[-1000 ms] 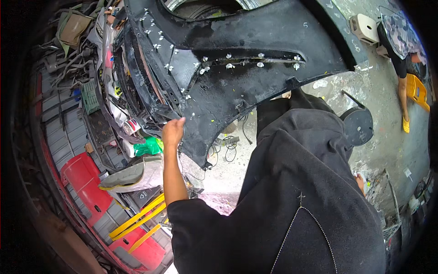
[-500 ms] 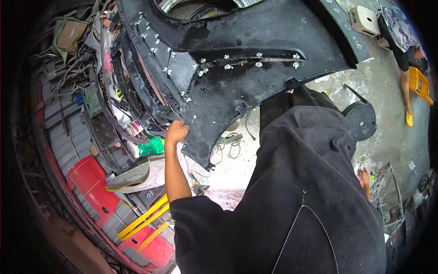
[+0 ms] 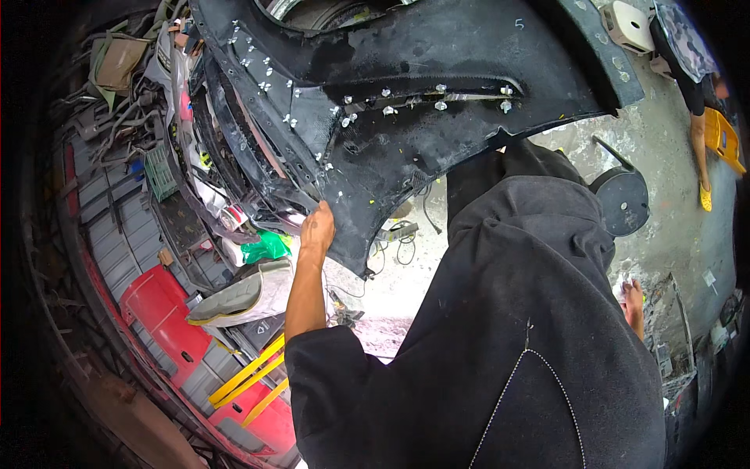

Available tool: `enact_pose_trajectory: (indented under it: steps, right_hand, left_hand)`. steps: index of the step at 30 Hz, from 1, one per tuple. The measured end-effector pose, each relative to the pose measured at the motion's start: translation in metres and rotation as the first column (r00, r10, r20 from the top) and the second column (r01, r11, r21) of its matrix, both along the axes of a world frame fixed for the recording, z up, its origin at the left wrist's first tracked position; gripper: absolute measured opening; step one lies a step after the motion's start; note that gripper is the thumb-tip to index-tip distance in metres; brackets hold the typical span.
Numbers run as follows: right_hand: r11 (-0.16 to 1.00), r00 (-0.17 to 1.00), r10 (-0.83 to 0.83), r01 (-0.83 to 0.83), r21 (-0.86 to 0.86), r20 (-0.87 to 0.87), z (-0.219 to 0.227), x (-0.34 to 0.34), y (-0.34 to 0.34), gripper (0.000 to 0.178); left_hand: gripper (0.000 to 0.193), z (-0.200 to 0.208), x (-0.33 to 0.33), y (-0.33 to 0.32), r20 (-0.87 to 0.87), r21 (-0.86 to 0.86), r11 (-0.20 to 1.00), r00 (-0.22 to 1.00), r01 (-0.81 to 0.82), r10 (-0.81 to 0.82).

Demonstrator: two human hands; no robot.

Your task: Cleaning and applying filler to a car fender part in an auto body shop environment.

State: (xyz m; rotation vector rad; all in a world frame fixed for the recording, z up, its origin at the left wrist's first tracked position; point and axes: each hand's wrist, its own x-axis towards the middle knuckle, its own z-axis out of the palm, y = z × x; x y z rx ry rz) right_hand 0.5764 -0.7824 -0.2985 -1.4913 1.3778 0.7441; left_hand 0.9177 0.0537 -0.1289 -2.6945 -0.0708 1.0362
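A large black car fender (image 3: 437, 148) spans the upper middle, its dark inner face toward me. Small pale clips (image 3: 388, 110) sit along its slot and its left border. My left hand (image 3: 318, 227) is closed on the fender's lower left edge, its fingers partly hidden by the panel. Out at the right, beside my body, my right hand (image 3: 633, 300) is closed. Something small and whitish shows at its fingertips, too small to name.
Left of the fender lie heaped car parts, a green crate (image 3: 160, 172) and red panels (image 3: 168, 316). A round black stool (image 3: 621, 205) stands at my right. Beyond it are a white stool (image 3: 627, 30), another person's leg with a yellow shoe (image 3: 705, 197), and an orange plastic item (image 3: 723, 139).
My left hand has shifted slightly right and turned more upright at the fender's edge. My right hand sits a little farther right, still closed. The view has shifted slightly.
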Motion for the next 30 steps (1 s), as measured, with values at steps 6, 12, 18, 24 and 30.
enact_pose_trajectory:
  steps: [6, 12, 18, 24, 30]
  right_hand:
    - [0.971, 0.968, 0.211, -0.191, -0.146, 0.133, 0.004, 0.054, -0.036, 0.009]
    - [0.946, 0.915, 0.316, -0.324, -0.012, 0.249, 0.027, 0.17, 0.041, 0.027]
    - [0.859, 0.825, 0.47, -0.509, 0.052, 0.314, -0.008, 0.203, 0.095, 0.022]
    - [0.864, 0.842, 0.457, -0.497, 0.084, 0.287, -0.015, 0.179, 0.154, 0.02]
    - [0.906, 0.911, 0.357, -0.392, 0.161, 0.207, -0.028, 0.097, 0.134, 0.024]
  left_hand:
    - [0.018, -0.005, -0.007, 0.003, 0.158, -0.052, 0.963, 0.95, -0.264, 0.269]
    - [0.025, 0.072, -0.055, 0.021, 0.587, -0.583, 0.61, 0.24, -0.537, 0.773]
    - [0.054, 0.092, -0.066, -0.041, 0.358, -0.275, 0.903, 0.836, -0.331, 0.415]
    - [0.027, 0.069, -0.069, -0.053, 0.383, -0.091, 0.944, 0.863, -0.318, 0.328]
    - [0.021, 0.037, -0.066, -0.067, 0.492, -0.035, 0.991, 0.861, -0.13, 0.13]
